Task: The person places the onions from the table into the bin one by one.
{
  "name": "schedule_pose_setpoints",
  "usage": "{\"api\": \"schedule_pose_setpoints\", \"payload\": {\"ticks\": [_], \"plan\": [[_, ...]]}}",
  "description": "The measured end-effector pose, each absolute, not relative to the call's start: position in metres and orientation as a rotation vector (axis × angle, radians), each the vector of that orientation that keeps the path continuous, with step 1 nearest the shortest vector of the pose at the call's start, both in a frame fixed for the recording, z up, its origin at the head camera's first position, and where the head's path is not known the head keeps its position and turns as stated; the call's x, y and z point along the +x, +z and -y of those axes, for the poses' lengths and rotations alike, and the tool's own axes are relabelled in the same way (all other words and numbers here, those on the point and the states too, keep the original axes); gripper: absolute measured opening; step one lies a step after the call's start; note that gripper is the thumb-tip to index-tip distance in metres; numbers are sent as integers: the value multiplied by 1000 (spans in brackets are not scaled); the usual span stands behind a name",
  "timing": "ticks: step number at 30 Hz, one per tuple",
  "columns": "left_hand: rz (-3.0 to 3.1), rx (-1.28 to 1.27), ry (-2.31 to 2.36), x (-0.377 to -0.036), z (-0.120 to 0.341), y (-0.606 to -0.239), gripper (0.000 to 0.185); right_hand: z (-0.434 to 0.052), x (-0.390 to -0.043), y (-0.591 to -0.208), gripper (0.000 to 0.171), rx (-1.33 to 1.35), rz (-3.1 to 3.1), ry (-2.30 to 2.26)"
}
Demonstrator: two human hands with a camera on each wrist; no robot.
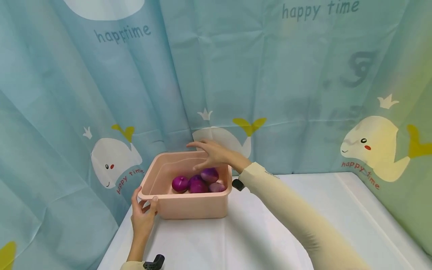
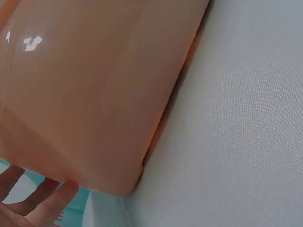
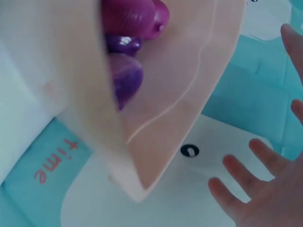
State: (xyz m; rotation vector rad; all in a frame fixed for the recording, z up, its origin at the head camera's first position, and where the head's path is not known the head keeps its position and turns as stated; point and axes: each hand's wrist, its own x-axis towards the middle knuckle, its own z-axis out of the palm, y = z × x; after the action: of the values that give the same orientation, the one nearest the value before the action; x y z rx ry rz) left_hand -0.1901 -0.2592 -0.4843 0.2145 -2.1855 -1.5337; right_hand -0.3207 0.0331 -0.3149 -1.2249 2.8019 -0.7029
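A pink plastic bin [image 1: 192, 207] stands on the table near the curtain. Inside it, toward the right, lie several shiny purple onions [image 1: 180, 183], also visible in the right wrist view as onions [image 3: 127, 78] beyond the blurred near wall. My left hand [image 1: 142, 217] grips the bin's front left corner, thumb on the front and fingers round the left side. In the left wrist view its fingers touch the bin wall. Above the bin's back right part, my right hand [image 1: 214, 153] is spread with nothing in it. The right wrist view shows its fingers apart from the rim.
A white cloth-covered table [image 1: 270, 232] stretches to the right and front of the bin. Behind and on both sides hangs a blue-green curtain [image 1: 287, 86] with printed whales, close to the bin's back edge.
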Motion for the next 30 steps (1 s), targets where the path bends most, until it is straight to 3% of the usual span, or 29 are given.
{"api": "schedule_pose_setpoints", "payload": {"ticks": [13, 20, 30], "plan": [[2189, 219, -1529, -191, 264, -484, 75, -85, -304, -327, 90, -1190, -3010, -534], [2211, 211, -1507, -192, 264, -484, 74, -142, -288, -346, 92, -1109, -3214, -509], [2208, 221, -1523, -191, 263, -483, 74, -235, -266, -371, 97, -763, -3342, -391]]}}
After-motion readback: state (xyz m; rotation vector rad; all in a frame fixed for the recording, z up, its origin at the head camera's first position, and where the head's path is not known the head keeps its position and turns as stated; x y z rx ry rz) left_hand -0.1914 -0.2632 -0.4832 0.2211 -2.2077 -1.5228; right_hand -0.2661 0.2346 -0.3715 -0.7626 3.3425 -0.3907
